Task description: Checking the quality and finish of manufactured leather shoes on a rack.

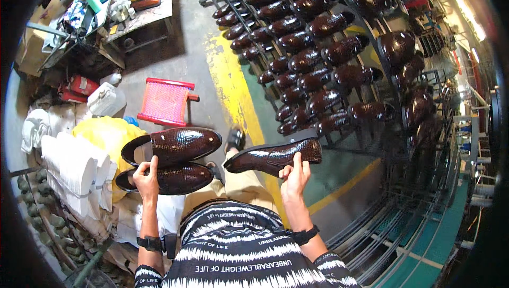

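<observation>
Nearest the lens, at the lower middle of the frame, was the person's black-and-white striped shirt (238, 251), with both forearms rising from it, each wearing a dark wrist strap. Left of centre, the left hand (147, 179) had its grip pressed around two glossy brown shoes (172, 161) stacked one above the other, soles showing at their heel ends, fingers curled over the lower shoe's edge. Right of centre, the right hand (295, 178) pinched a third brown shoe (273, 156) from beneath, near its heel, toe pointing left. This single shoe sat apart from the stacked pair.

Above them, in the upper right of the frame, a tall metal rack (328, 55) carried many similar brown shoes in rows. A red woven stool (165, 102) stood on the floor at the centre left, beside a yellow floor stripe (233, 86). White stacked pieces (74, 169) lay at the far left, and a cluttered desk (132, 7) filled the upper left.
</observation>
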Motion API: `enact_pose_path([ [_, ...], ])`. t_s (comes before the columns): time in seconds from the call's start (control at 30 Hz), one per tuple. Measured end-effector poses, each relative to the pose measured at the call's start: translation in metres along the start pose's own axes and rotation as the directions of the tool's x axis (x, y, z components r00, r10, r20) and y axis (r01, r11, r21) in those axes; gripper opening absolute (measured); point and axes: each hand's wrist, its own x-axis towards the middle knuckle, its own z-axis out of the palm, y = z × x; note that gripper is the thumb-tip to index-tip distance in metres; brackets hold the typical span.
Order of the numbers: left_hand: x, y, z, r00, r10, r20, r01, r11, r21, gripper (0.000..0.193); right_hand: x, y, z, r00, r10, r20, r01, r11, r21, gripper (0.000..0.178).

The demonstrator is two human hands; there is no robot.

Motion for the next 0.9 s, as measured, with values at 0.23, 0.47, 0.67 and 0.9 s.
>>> enact_pose_path([
  [0.23,0.079,0.016,0.055,0.989,-0.121,-0.089,0.119,0.992,-0.029,0.029,0.087,-0.009,0.090,0.982,-0.023,0.189,0.042,0.994,-0.097,0.028],
  [0.47,0.166,0.064,0.117,0.968,-0.177,-0.179,0.184,0.983,0.023,0.033,0.162,-0.042,0.190,0.914,0.049,0.403,0.054,0.970,-0.239,0.032],
  [0.67,0.206,0.091,0.138,0.958,-0.132,-0.255,0.126,0.991,-0.040,0.032,0.198,-0.069,0.264,0.851,0.088,0.517,0.098,0.941,-0.323,0.032],
  [0.9,0.240,0.103,0.146,0.901,-0.245,-0.357,0.236,0.969,-0.070,0.023,0.216,-0.073,0.328,0.810,0.139,0.569,0.079,0.937,-0.341,0.033],
])
